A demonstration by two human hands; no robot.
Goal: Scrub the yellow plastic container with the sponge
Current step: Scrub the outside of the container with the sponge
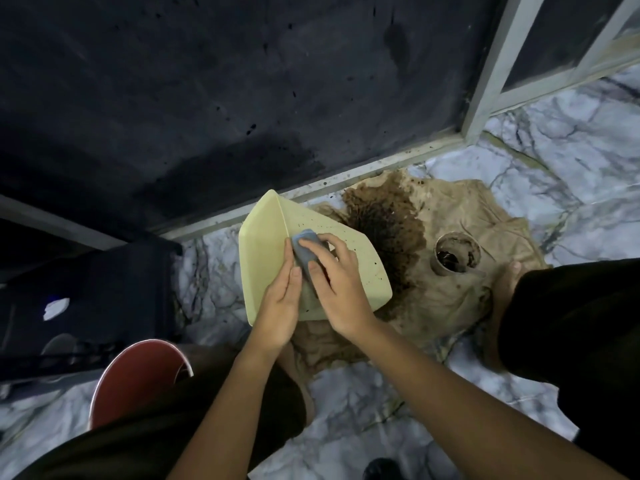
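Writing: none legible on any item.
Right hand (337, 285): fingers curled over the blue-grey sponge (304, 251), pressing it against the container's speckled outer face.
Left hand (280, 303): fingers fairly straight, laid along the container's central ridge beside the sponge; thumb hidden, so grip cannot be told fully.
Yellow plastic container (363, 268): tilted, held above the near-left edge of the stained brown cloth (450, 299).
Cloth: spread on the marble-patterned floor (519, 174), against the metal door sill (346, 178).
Muddy cup (457, 255): upright on the cloth, right of the container.
Red bucket (138, 379): on the floor, lower left.
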